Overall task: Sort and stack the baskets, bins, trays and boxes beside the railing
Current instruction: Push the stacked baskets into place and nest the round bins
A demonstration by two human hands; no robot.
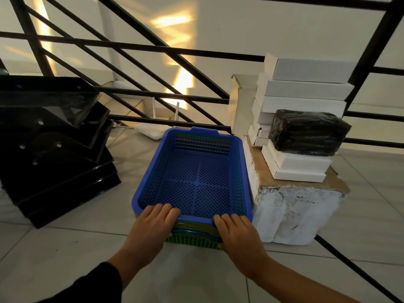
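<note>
Hands: left [153, 224] and right [236, 232] lie flat, fingers over near rim of baskets [194, 171], thumbs hidden, grip uncertain.
Baskets: nested, frame centre.
Trays [50, 145]: left.
Boxes [301, 95]: right.

Perforated matt plastic is being shown by the blue basket [194, 173]; a glossy, smooth finish is being shown by the black trays [52, 136]; matt card by the white boxes [303, 90]; shiny wrap by the black bundle [308, 132]; flaking paint by the block [295, 215]; smooth tile by the floor [65, 259].
</note>
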